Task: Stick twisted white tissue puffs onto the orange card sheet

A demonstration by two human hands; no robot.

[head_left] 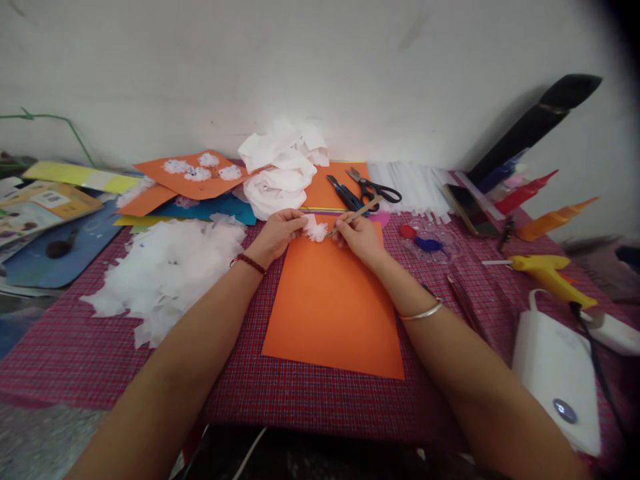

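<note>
My left hand (pixel 279 235) pinches the edge of a small white ruffled paper flower (pixel 317 230) above the far end of an orange paper sheet (pixel 334 307). In my right hand (pixel 361 239) is a slim paintbrush (pixel 366 208) with a light wooden handle, its tip pointing at the flower's right side. Whether the tip touches the paper cannot be made out. Right of that hand sits a clear palette (pixel 445 241) with red and blue paint. Beyond the sheet lie black-handled scissors (pixel 383 189) and a dark cutter (pixel 345 193).
A heap of white tissue paper (pixel 173 267) covers the left side. Behind it are orange cards (pixel 165 180) bearing white flowers, and crumpled tissue (pixel 280 177). To the right lie a phone (pixel 470 210), paint bottles (pixel 557 219), a yellow glue gun (pixel 550 272) and a white device (pixel 557 380).
</note>
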